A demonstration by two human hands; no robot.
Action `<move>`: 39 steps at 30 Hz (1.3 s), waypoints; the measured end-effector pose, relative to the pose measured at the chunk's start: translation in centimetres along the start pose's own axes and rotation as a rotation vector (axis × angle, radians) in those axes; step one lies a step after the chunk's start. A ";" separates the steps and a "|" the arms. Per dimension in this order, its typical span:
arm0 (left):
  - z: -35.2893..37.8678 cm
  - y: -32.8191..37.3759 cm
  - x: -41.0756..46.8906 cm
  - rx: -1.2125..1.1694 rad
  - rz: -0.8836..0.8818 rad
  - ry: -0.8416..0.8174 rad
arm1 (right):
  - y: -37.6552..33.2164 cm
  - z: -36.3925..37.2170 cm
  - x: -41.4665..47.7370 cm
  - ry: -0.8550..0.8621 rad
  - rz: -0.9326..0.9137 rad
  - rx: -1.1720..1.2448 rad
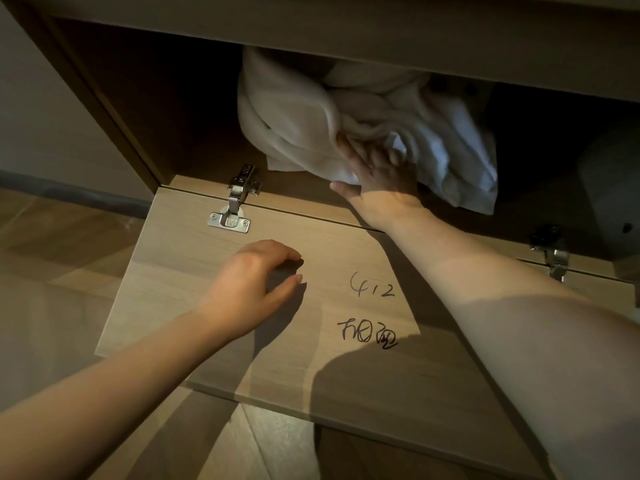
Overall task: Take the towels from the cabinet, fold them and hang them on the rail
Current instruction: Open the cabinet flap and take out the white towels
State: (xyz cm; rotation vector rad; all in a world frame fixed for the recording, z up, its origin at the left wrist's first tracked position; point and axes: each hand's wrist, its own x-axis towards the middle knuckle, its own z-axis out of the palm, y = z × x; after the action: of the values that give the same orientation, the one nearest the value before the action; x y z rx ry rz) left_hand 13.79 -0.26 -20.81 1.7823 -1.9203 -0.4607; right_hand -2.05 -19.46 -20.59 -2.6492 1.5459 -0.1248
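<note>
**Materials and finishes at the open cabinet**

The towels point(304, 126) are showing as soft, matt white cloth, creasing in loose folds. The cabinet point(145, 109) and its door point(194, 292) are presenting pale, smooth, matt wood grain, with dark ink marking the door. The hinge point(232, 206) is gleaming as bright metal. The floor point(52, 244) is showing smooth wood planks.

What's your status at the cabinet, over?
Right grip holds crumpled white cloth towels inside brown wooden cabinet. Left grip open, over light wooden drop-down door. Nothing in the way.
</note>
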 end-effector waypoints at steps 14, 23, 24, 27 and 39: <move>0.6 -0.3 0.0 0.024 -0.034 0.004 | 1.4 1.0 -1.4 0.121 -0.157 0.025; -0.3 1.0 1.1 -0.052 -0.121 0.099 | 4.0 -0.4 -7.1 0.066 -0.199 0.096; -0.7 1.3 1.6 -0.057 -0.132 0.132 | 4.7 -0.5 -8.0 0.073 -0.210 0.092; -1.6 2.0 3.5 -0.050 -0.156 0.209 | 7.5 -0.5 -10.7 0.095 -0.215 0.092; -2.1 2.8 7.0 -0.259 -0.354 0.295 | 3.0 -3.6 -11.1 0.289 -0.022 0.213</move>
State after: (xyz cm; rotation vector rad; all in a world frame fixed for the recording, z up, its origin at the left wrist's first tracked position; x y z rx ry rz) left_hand 12.37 -6.77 -16.72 1.8959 -1.2900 -0.5070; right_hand -10.43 -11.35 -17.74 -2.5652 1.4789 -0.6608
